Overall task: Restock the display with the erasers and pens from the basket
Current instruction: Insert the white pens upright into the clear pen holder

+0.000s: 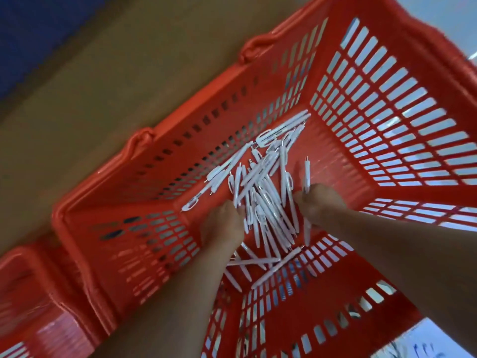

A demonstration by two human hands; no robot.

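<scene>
As hands dig in the basket

Though barrel print is too blurred to read, the pens (260, 192) are slim, white and glossy, heaped on the floor of the red slotted plastic basket (382, 81). Right hand (320, 202) grips one pen (307, 171) upright. Left hand (222, 226) curls into the heap; grip unclear. Sheet (423, 342): blue marks, illegible.

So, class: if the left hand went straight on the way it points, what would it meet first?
The pile of white pens; the left hand seems to touch its near edge, though depth is unclear.
</scene>
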